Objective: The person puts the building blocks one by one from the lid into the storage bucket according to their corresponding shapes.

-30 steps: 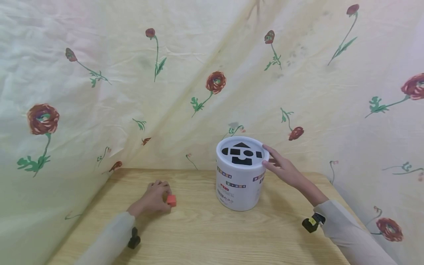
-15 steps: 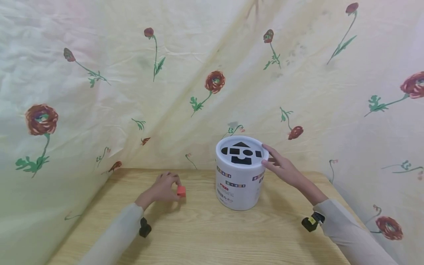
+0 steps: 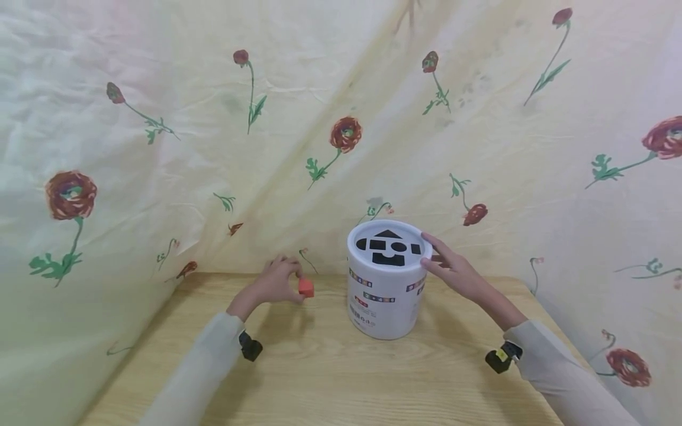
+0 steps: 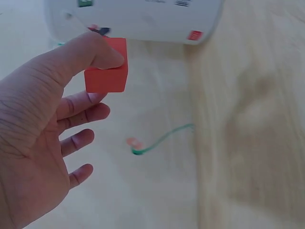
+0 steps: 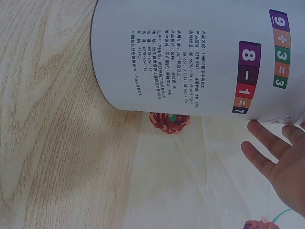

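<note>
My left hand (image 3: 274, 283) pinches a small red block (image 3: 306, 288) between thumb and forefinger, raised above the table. In the left wrist view the block (image 4: 107, 81) shows flat faces, and the other fingers are loosely bent beneath it. Right of it stands a white cylindrical bucket (image 3: 380, 316), upright, its lid (image 3: 412, 260) cut with several shaped holes, among them a triangle, a rectangle and an oval. My right hand (image 3: 459, 276) rests at the bucket's right rim with extended fingers and thumb. Seen from the right wrist, fingertips (image 5: 255, 126) lie right at the bucket's side.
A pale wooden table (image 3: 319, 378) bears the bucket. Cream cloth (image 3: 298, 71) with red flowers hangs close behind the table and along both sides. Black wrist cameras sit at the left sleeve (image 3: 199, 361) and the right sleeve (image 3: 559, 367).
My left hand has carried the red block to the right and upward, away from the table and closer to the bucket. The right hand and the bucket have stayed in place.
</note>
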Tool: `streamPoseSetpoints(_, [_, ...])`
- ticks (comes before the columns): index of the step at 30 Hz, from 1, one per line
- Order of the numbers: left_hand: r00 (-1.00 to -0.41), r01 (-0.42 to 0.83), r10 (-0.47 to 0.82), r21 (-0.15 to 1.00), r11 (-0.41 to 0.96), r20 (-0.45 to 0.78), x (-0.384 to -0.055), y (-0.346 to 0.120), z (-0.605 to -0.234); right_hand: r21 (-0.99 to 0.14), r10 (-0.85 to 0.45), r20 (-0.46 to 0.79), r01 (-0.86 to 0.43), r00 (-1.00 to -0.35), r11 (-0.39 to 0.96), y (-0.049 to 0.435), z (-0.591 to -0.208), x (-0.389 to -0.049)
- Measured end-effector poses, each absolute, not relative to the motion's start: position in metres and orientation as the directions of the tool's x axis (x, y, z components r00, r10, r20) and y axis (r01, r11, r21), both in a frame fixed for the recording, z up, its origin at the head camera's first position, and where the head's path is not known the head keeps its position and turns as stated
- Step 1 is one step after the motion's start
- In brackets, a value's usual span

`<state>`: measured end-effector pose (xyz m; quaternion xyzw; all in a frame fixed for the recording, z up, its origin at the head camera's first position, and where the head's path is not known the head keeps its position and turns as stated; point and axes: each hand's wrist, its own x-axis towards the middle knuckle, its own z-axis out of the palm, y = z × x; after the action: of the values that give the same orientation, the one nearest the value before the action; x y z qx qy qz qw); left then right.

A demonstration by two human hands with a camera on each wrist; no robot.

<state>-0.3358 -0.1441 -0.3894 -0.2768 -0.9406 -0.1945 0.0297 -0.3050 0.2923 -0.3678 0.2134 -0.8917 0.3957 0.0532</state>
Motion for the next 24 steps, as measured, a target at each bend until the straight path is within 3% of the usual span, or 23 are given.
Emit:
streamPoseSetpoints(7, [-0.834,0.549,0.513,0.394,0.737,0.202,-0.334,-0.133,-0.364,-0.684,-0.34,0.264,-0.423,-0.903,0.594,0.292,-0.369,-0.305])
streamPoseSetpoints(24, [-0.811,0.584,0.511,0.366,0.724,0.284,-0.339,-0.105,-0.316,-0.683,-0.337,0.266,-0.423,-0.903,0.596,0.293,-0.369,-0.305])
